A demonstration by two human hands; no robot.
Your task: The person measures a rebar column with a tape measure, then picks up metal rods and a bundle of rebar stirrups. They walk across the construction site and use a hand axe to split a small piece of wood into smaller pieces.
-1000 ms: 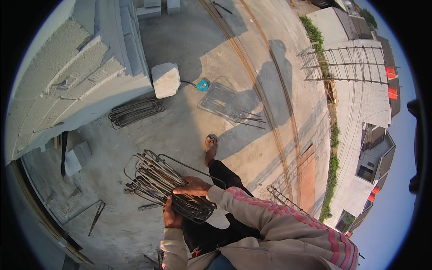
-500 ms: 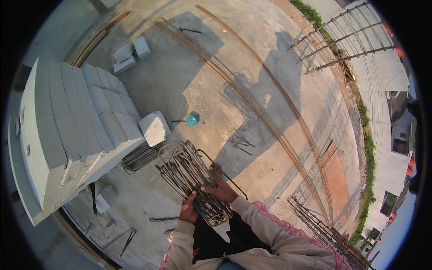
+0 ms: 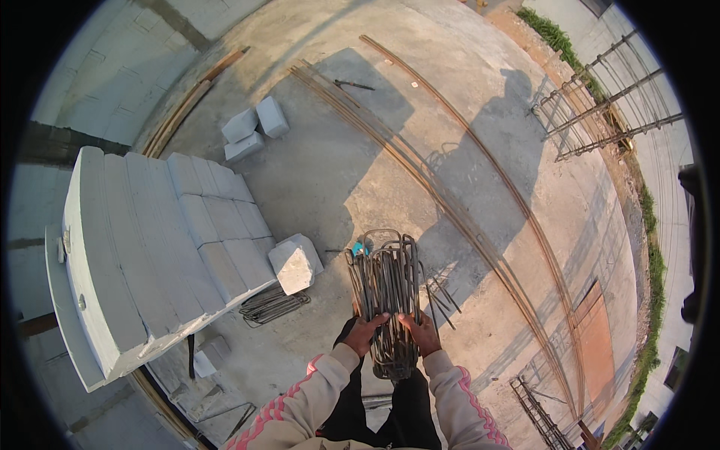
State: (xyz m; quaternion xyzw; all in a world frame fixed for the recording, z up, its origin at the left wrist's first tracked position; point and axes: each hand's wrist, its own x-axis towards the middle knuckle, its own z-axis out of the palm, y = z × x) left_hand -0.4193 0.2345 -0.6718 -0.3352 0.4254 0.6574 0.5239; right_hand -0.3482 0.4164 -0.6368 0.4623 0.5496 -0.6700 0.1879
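Held up in front of my legs is a thick bundle of bent steel stirrups [image 3: 384, 281], rectangular loops of dark rebar. My left hand [image 3: 364, 334] is wrapped round its left side, thumb across the front. On the opposite side my right hand [image 3: 422, 334] grips it likewise, the two thumbs nearly meeting. Fingers behind the bundle are hidden. A small teal thing [image 3: 358, 247] on the floor is partly covered by the loops. Several loose steel rods [image 3: 442, 294] lie to the right of the bundle. Another pile of stirrups [image 3: 275, 306] lies on the floor to the left.
A tall stack of pale blocks [image 3: 172, 240] stands at left, with a broken block [image 3: 298, 264] beside it. Further off are loose blocks [image 3: 255, 129]. Long rebar rods [image 3: 450, 206] cross the floor at right, near brown boards [image 3: 595, 337]. A rebar cage [image 3: 540, 412] lies at lower right.
The stirrup bundle has swung from tilted to nearly straight ahead. My right hand has moved from its upper part to level with my left. The view has shifted, and the teal thing is now partly covered.
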